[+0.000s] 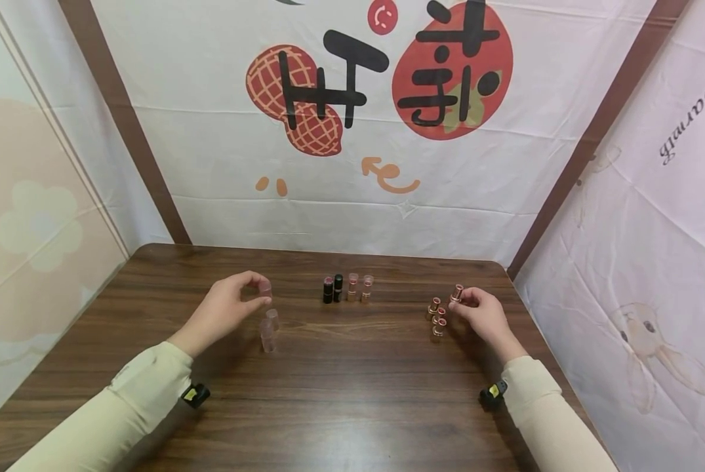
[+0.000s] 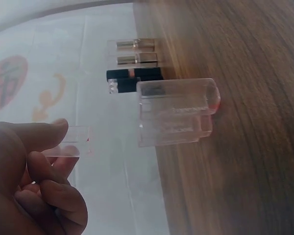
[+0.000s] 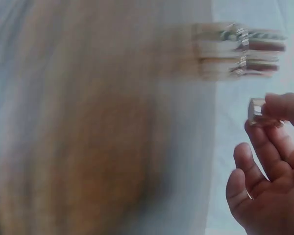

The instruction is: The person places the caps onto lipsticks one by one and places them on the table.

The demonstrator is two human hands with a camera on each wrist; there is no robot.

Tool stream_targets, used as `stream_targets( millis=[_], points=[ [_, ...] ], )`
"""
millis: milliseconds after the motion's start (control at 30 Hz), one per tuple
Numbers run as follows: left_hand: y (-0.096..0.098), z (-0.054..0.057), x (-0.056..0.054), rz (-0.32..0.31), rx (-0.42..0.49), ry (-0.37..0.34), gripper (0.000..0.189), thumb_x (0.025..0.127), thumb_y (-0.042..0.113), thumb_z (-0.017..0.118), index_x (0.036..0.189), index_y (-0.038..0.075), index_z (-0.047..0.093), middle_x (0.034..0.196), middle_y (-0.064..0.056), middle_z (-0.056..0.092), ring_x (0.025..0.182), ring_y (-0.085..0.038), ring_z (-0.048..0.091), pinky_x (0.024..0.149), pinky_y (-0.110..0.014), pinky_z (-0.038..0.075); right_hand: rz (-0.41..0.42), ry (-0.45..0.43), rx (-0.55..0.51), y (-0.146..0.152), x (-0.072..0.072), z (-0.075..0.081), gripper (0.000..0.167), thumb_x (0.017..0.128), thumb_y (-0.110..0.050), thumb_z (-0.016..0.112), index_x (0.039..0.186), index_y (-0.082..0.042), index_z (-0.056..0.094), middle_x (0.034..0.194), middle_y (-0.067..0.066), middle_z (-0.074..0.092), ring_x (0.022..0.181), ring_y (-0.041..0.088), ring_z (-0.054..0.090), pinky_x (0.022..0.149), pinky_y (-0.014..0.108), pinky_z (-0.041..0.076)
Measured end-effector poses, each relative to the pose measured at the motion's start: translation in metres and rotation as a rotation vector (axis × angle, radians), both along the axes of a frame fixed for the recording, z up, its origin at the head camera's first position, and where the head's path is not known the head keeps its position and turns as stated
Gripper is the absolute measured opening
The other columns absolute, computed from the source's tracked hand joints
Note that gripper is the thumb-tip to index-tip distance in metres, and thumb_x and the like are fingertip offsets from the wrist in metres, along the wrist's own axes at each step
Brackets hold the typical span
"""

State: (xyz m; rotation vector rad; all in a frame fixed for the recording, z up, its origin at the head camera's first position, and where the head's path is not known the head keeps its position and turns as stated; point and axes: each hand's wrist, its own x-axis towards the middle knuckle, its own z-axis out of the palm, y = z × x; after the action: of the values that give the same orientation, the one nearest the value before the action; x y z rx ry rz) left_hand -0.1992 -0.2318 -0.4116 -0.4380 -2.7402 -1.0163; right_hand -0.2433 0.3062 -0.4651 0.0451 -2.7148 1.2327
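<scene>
My left hand (image 1: 225,305) pinches a clear lipstick cap (image 2: 81,141) between thumb and fingers, above the table. Just nearer me, two more clear caps (image 1: 268,339) stand side by side on the wood; the left wrist view shows them large. On the right side, my right hand (image 1: 486,319) holds an uncapped lipstick (image 1: 457,293) by thumb and fingertips; its metallic end (image 3: 256,112) shows in the right wrist view. Beside that hand, three uncapped lipsticks (image 1: 439,329) with gold tubes and red tips stand close together.
Toward the back middle of the brown wooden table (image 1: 346,406), two black lipsticks (image 1: 328,292) and two pink-gold ones with clear caps (image 1: 366,288) stand in a row. A printed white cloth (image 1: 210,164) hangs behind the table, with more cloth at both sides.
</scene>
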Motion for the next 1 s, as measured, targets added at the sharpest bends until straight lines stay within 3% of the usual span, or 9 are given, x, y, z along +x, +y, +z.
stream_targets(
  millis=[267,500,667,900,1000],
  points=[
    [0.009,0.012,0.001,-0.029,0.018,-0.006,0.022,0.094,0.024,0.077,0.112,0.018,0.067,0.109,0.0,0.071,0.106,-0.023,0.065,0.093,-0.049,0.05,-0.025,0.066,-0.088,-0.025,0.005,0.036,0.028,0.09,-0.028,0.08,0.107,-0.008,0.069,0.102,0.006,0.07,0.092,0.016,0.062,0.076,0.024,0.05],
    [0.023,0.023,0.0,-0.056,0.023,0.002,0.022,0.094,0.024,0.078,0.113,0.019,0.068,0.108,0.001,0.071,0.073,-0.018,0.053,0.07,-0.033,0.046,0.046,0.105,-0.102,-0.064,0.011,0.058,0.025,0.089,-0.024,0.081,0.107,-0.01,0.071,0.097,0.006,0.068,0.087,0.02,0.061,0.075,0.03,0.051],
    [0.033,0.031,0.0,-0.069,0.025,-0.001,0.023,0.094,0.025,0.078,0.114,0.019,0.067,0.111,0.001,0.072,0.073,-0.02,0.054,0.069,-0.034,0.047,0.087,0.117,-0.119,-0.089,0.012,0.058,0.024,0.088,-0.023,0.082,0.106,-0.012,0.072,0.096,0.004,0.069,0.085,0.021,0.061,0.072,0.029,0.05],
    [0.04,0.044,0.005,-0.079,0.006,0.003,0.023,0.093,0.025,0.078,0.113,0.02,0.067,0.111,0.003,0.071,0.094,-0.017,0.061,0.084,-0.039,0.048,0.136,0.111,-0.175,-0.123,0.016,0.043,0.018,0.087,-0.018,0.083,0.102,-0.013,0.074,0.091,0.003,0.069,0.08,0.02,0.058,0.066,0.028,0.048],
    [0.044,0.051,0.005,-0.09,0.014,0.006,0.025,0.093,0.027,0.078,0.114,0.021,0.067,0.113,0.004,0.071,0.094,-0.018,0.061,0.086,-0.039,0.048,0.158,0.099,-0.171,-0.136,0.019,0.038,0.018,0.086,-0.018,0.083,0.101,-0.015,0.074,0.089,0.001,0.068,0.078,0.019,0.057,0.065,0.028,0.047]
  ],
)
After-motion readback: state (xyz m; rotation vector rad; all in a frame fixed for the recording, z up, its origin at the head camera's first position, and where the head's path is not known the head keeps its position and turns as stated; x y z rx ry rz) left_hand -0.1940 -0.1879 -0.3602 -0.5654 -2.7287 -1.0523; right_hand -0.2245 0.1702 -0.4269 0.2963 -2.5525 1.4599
